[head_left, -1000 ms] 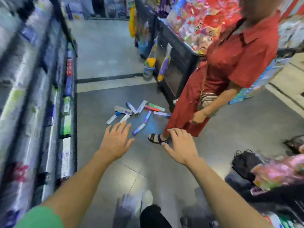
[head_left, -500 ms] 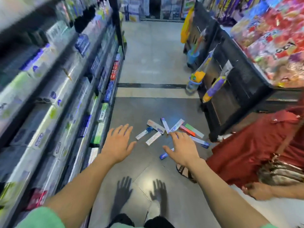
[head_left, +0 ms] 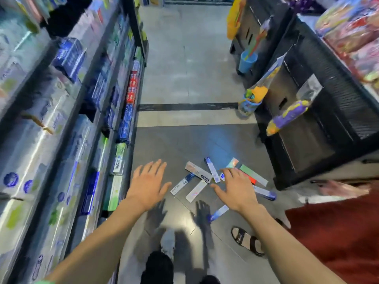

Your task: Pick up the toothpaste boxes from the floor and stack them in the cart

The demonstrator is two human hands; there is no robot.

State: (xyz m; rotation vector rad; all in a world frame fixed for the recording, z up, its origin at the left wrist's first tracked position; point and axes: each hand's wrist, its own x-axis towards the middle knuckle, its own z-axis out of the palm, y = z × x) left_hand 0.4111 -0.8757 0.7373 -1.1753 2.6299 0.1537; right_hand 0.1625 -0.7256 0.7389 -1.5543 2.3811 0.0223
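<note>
Now your two hands hover, palms down, above a scatter of toothpaste boxes [head_left: 207, 177] on the grey floor [head_left: 184, 58], just in front of the black display stand [head_left: 320, 124]. Your right hand [head_left: 235, 191] is the nearer: its spread fingers hang over the stand-side half of the pile, and one blue-tipped box [head_left: 218, 213] lies under its wrist, long axis running diagonally. Your left hand [head_left: 148, 184] floats on the side of the pile away from the stand, near a white box [head_left: 181, 186] that points towards it. Both hands are flat and wide open, holding nothing. No cart is in view. A sandalled foot [head_left: 247, 240] stands close by.
</note>
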